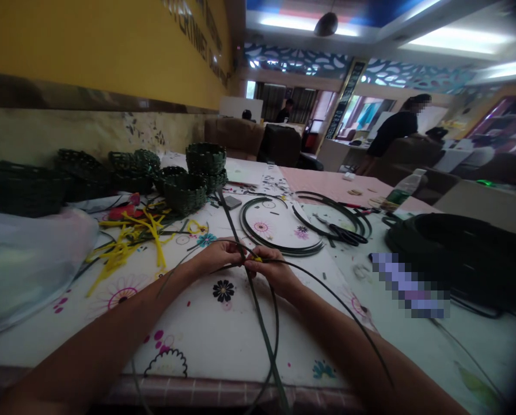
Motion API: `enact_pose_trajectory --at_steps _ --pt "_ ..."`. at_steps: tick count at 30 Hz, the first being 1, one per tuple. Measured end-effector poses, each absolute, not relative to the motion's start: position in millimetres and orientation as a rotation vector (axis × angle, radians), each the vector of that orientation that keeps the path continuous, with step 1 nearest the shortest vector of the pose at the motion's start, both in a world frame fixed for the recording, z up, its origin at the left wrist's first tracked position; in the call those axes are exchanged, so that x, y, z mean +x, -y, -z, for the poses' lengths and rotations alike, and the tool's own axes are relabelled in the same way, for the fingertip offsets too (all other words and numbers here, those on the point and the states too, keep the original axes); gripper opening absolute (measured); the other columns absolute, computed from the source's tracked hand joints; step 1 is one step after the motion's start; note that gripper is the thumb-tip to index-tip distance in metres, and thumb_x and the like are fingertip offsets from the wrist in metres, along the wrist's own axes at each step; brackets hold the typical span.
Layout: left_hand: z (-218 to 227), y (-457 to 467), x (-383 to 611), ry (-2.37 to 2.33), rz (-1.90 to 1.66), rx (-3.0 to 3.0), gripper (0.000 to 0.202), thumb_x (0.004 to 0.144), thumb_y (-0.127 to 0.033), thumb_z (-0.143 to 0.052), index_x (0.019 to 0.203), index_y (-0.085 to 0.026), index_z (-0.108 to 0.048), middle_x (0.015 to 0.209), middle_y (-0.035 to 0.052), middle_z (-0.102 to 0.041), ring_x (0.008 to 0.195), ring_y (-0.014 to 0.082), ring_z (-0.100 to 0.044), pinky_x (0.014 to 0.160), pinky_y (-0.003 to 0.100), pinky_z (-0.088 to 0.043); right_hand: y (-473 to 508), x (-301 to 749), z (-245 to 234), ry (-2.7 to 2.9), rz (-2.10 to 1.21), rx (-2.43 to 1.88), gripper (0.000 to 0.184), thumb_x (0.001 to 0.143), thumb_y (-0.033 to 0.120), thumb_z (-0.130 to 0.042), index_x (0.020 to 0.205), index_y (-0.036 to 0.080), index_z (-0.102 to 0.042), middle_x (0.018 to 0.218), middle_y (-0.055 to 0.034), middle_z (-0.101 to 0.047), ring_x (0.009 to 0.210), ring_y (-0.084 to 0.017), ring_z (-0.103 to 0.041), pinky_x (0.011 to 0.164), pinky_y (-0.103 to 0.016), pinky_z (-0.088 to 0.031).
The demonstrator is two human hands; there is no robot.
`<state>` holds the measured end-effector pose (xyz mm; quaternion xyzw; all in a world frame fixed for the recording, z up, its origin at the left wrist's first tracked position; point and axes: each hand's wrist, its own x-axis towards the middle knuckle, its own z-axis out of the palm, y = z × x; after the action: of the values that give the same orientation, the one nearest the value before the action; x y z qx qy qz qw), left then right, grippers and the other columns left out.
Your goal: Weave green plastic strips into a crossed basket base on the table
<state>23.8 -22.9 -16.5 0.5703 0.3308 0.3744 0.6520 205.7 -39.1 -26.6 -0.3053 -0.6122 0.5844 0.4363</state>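
Several long dark green strips (261, 323) cross one another between my two hands, over the flowered tablecloth. My left hand (223, 253) pinches the strips close to where they cross. Right beside it, my right hand (273, 270) is closed on the same crossing, with a small yellow tie (257, 259) showing at its fingertips. Strip ends curve out past both wrists and down toward the table's front edge. Fingers hide the crossing itself in part.
Dark green woven baskets (184, 193) stand at the back left, near a heap of yellow strips (154, 230) and a plastic bag (29, 265). Coiled strips (279, 251), scissors (346, 233) and a bottle (407, 189) lie or stand to the right. People are in the background.
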Motion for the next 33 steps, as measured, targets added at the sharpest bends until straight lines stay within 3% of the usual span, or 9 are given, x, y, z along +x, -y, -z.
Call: enact_pose_trajectory --at_steps 5,12,19,23,29,33 --pt "13 28 25 -0.725 -0.871 1.301 0.035 0.065 -0.029 -0.080 0.084 -0.016 -0.054 0.074 -0.0005 -0.067 0.070 0.0126 -0.063 0.067 0.023 -0.044 39 209 26 1.597 -1.428 -0.770 0.018 0.070 0.029 -0.077 0.068 0.016 -0.064 0.057 0.0033 -0.056 0.055 -0.010 -0.050 0.055 -0.024 -0.039" --pt "1 25 15 -0.724 -0.700 1.614 0.023 0.080 -0.032 -0.066 0.088 -0.011 -0.065 0.083 0.0064 -0.070 0.080 0.0167 -0.063 0.077 0.029 -0.046 36 209 29 1.439 -1.556 -0.697 0.017 0.070 0.025 -0.077 0.069 0.017 -0.062 0.060 0.0032 -0.058 0.054 -0.010 -0.051 0.055 -0.024 -0.040" --pt "-8 21 2 -0.768 -0.708 2.156 0.011 0.083 -0.023 -0.062 0.088 -0.015 -0.067 0.080 0.0023 -0.067 0.074 0.0126 -0.059 0.070 0.023 -0.045 37 211 28 1.382 -1.658 -0.683 0.019 0.069 0.025 -0.078 0.069 0.016 -0.061 0.060 0.0028 -0.057 0.053 -0.010 -0.049 0.054 -0.023 -0.038" --pt "-5 22 5 -0.669 -0.833 2.325 0.015 0.086 -0.028 -0.061 0.087 -0.016 -0.070 0.083 0.0058 -0.064 0.077 0.0143 -0.059 0.073 0.025 -0.045 38 211 29 1.323 -1.730 -0.687 0.019 0.069 0.025 -0.078 0.071 0.016 -0.062 0.061 0.0031 -0.056 0.054 -0.009 -0.050 0.052 -0.022 -0.037" --pt "-6 24 9 -0.691 -0.859 2.228 0.020 0.086 -0.033 -0.060 0.083 -0.018 -0.074 0.091 0.0086 -0.065 0.087 0.0183 -0.060 0.081 0.028 -0.045 38 210 28 1.321 -1.760 -0.669 0.021 0.067 0.027 -0.080 0.070 0.016 -0.063 0.059 0.0030 -0.055 0.053 -0.009 -0.048 0.051 -0.022 -0.039" --pt "-6 26 7 -0.573 -0.569 1.828 0.027 0.082 -0.041 -0.062 0.086 -0.016 -0.074 0.091 0.0091 -0.068 0.094 0.0227 -0.061 0.088 0.033 -0.044 44 206 24 1.387 -1.739 -0.622 0.018 0.068 0.025 -0.079 0.070 0.015 -0.064 0.058 0.0024 -0.057 0.053 -0.010 -0.051 0.053 -0.023 -0.040"
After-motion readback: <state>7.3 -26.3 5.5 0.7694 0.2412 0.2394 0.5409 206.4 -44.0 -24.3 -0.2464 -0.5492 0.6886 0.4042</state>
